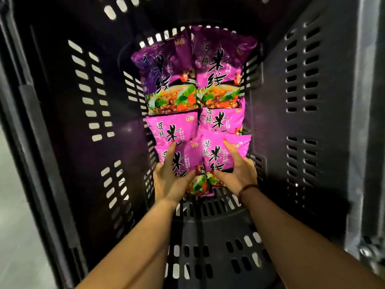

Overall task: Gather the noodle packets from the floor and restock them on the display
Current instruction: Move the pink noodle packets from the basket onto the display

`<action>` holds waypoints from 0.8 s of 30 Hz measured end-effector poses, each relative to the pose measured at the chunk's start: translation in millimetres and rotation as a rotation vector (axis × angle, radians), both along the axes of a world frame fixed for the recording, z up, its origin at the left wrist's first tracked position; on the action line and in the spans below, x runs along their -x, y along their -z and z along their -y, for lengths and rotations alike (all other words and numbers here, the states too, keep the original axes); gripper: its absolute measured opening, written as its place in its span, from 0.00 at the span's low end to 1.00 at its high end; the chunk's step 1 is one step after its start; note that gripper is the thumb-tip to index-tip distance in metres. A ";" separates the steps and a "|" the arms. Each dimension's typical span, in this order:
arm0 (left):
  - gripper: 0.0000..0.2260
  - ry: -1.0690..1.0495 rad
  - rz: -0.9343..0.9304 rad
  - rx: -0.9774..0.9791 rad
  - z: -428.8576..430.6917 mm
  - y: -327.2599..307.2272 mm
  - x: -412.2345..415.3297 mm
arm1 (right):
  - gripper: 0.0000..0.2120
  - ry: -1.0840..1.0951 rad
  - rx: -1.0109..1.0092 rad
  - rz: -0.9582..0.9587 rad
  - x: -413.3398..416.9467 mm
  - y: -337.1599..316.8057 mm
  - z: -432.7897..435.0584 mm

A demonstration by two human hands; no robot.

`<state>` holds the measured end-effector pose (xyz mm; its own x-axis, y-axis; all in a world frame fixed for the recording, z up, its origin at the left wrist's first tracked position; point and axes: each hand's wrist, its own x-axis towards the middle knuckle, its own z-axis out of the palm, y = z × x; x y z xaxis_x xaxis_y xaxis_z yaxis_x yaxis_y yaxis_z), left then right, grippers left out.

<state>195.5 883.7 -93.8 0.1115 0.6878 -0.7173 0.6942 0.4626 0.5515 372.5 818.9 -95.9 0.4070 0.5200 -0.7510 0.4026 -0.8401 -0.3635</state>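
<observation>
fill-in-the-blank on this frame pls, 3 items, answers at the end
1. The noodle packets lie in ___ columns inside the dark slotted basket.
2. The bead bracelet is on the ___ wrist.
3. The left hand grips the near left packet and the right hand grips the near right packet, so ___ hands are occupied.
Missing words: two; right; both.

Dim crate, bright near packets.
Light fell brightest on my nearest glossy purple plastic noodle packets (220, 122), the far ones shadowed; the dark slotted plastic crate walls (302, 122) bowed and blurred at the edges.
</observation>
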 end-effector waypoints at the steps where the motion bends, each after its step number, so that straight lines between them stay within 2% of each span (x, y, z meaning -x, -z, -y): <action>1: 0.44 -0.025 0.042 -0.006 -3.0 -7.8 -3.3 | 0.45 0.013 -0.004 0.012 -1.1 -8.2 -3.2; 6: 0.41 0.021 0.079 0.010 -34.3 -63.9 -14.6 | 0.42 0.088 -0.069 0.061 -2.6 -64.7 -21.6; 11: 0.39 0.116 0.229 -0.105 -75.7 -146.5 -7.4 | 0.38 0.349 -0.383 -0.055 -1.6 -164.5 -33.2; 17: 0.39 0.297 0.460 -0.114 -112.4 -281.8 8.9 | 0.36 0.530 -0.608 -0.124 15.1 -313.1 -42.5; 24: 0.33 0.439 0.641 -0.096 -133.6 -460.8 42.4 | 0.37 0.550 -0.771 -0.028 43.4 -478.9 -32.5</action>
<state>153.1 1017.2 367.0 0.7596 0.5411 -0.3609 0.3354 0.1495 0.9301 329.1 851.4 383.0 0.7295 0.6178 -0.2935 0.0047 -0.4337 -0.9010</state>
